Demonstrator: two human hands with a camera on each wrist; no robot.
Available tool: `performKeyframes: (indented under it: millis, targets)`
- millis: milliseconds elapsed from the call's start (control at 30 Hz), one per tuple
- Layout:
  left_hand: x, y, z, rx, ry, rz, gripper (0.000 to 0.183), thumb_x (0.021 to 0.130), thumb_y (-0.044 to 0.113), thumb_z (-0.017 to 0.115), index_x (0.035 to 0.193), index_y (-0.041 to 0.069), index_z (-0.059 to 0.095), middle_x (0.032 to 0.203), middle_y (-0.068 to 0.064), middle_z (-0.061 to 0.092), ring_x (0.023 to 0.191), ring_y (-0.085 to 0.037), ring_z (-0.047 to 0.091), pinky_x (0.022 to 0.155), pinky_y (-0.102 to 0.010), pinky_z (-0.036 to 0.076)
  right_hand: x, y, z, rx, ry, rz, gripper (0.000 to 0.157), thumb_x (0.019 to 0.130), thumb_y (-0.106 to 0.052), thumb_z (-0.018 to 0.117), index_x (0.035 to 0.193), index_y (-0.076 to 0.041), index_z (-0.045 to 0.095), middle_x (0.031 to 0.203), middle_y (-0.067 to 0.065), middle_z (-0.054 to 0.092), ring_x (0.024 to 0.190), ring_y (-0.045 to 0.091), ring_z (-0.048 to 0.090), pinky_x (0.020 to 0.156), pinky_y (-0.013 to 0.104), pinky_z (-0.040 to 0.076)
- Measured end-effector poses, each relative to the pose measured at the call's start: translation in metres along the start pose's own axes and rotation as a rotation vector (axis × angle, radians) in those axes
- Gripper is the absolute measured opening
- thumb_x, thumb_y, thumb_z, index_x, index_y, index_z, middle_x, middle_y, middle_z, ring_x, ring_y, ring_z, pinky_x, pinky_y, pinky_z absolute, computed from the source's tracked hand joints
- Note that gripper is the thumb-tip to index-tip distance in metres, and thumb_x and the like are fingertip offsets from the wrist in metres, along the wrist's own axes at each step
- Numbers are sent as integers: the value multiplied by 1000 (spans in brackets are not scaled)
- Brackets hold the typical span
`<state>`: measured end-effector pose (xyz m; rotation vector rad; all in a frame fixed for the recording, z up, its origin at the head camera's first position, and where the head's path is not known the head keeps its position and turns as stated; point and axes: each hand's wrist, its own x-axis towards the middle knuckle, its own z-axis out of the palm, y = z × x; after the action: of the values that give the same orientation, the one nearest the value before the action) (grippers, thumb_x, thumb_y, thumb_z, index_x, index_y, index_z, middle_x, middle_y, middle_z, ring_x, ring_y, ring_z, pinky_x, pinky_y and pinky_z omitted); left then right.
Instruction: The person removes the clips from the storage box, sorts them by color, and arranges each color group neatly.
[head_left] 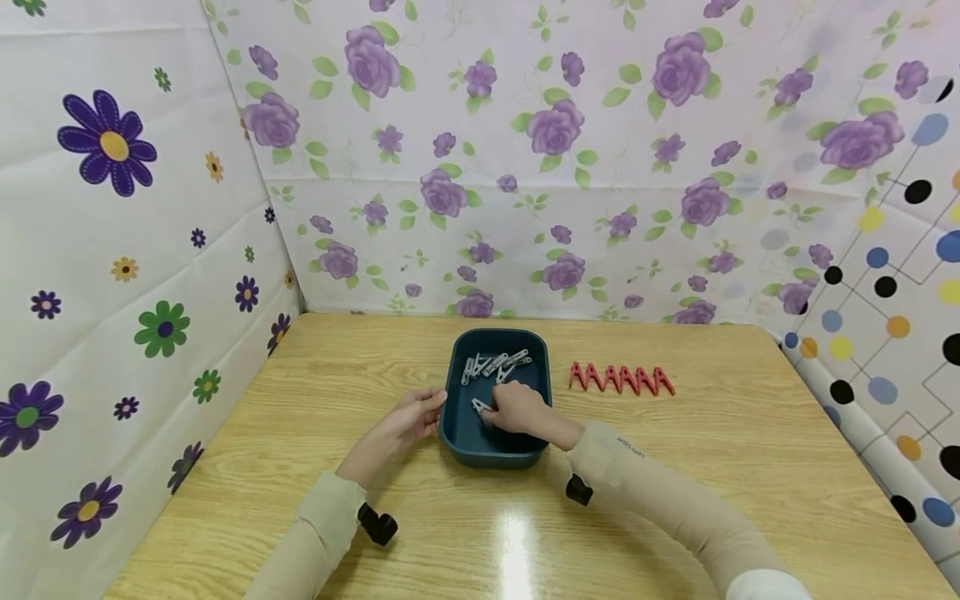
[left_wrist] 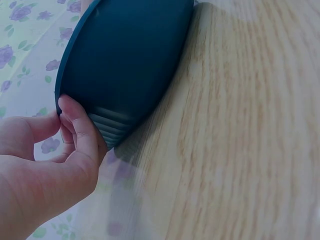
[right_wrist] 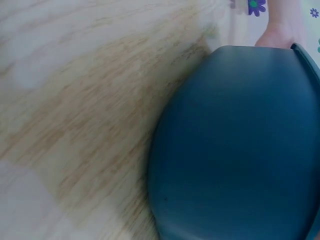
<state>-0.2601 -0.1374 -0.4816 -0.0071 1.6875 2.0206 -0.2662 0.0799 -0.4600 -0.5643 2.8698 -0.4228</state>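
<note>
A dark teal plastic bin point(head_left: 495, 459) stands on the wooden table. My left hand point(head_left: 414, 417) holds its left rim; in the left wrist view the thumb and fingers point(left_wrist: 75, 115) pinch the edge. Reaching into the bin from the right, my right hand point(head_left: 521, 408) pinches a grey clothespin point(head_left: 481, 406) near the bin's floor. Several more grey clothespins point(head_left: 495, 363) lie in a loose pile at the bin's far end. In the right wrist view the bin's outer wall point(right_wrist: 235, 145) hides the right hand's fingers.
To the right of the bin, several red clothespins point(head_left: 621, 379) are lined up side by side on the table point(head_left: 337, 358). Floral-patterned sheets point(head_left: 487, 167) hang behind the table and at its left; a dotted sheet point(head_left: 885, 333) hangs at the right.
</note>
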Motion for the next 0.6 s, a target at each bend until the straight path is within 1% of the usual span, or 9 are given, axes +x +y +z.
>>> performKeyframes:
  millis: [67, 133, 233, 333, 467, 600]
  targets:
    - [0, 0, 0, 5, 1, 1, 39, 103, 16, 46, 133, -8, 41, 89, 1, 61, 75, -6, 57, 65, -19, 49, 0, -1, 0, -8, -2, -8, 36, 89, -39, 69, 68, -13, 55, 58, -1, 49, 51, 14, 50, 46, 26, 37]
    - [0, 1, 0, 5, 2, 3, 39, 103, 16, 46, 134, -8, 41, 89, 1, 61, 75, -6, 57, 65, -19, 49, -1, -1, 0, -30, -1, -13, 37, 85, -40, 73, 69, -14, 52, 60, -1, 47, 52, 14, 49, 46, 26, 36]
    - [0, 0, 1, 3, 2, 9, 39, 103, 16, 47, 133, -8, 41, 88, 1, 61, 74, -6, 57, 64, -19, 49, -3, -1, -1, -49, 2, -20, 33, 85, -35, 74, 71, -14, 52, 62, -2, 48, 54, 13, 48, 47, 26, 36]
    - [0, 0, 0, 1, 2, 11, 37, 103, 16, 47, 131, -8, 43, 88, 1, 61, 73, -6, 57, 63, -20, 49, -4, 1, -2, -45, 24, -24, 29, 86, -32, 73, 73, -14, 54, 64, -1, 50, 54, 13, 49, 46, 26, 36]
    - [1, -1, 0, -4, 1, 10, 34, 103, 16, 48, 128, -6, 45, 87, 1, 61, 72, -7, 56, 63, -20, 49, -3, 6, -3, -14, 82, -28, 28, 86, -33, 72, 73, -14, 55, 62, -1, 51, 52, 14, 49, 45, 26, 35]
    - [1, 0, 0, -6, 0, 9, 36, 103, 16, 48, 130, -7, 44, 88, 1, 61, 72, -7, 57, 64, -20, 49, -3, 10, -8, 45, 156, -43, 25, 86, -31, 72, 78, -11, 59, 62, -1, 49, 50, 13, 46, 45, 25, 33]
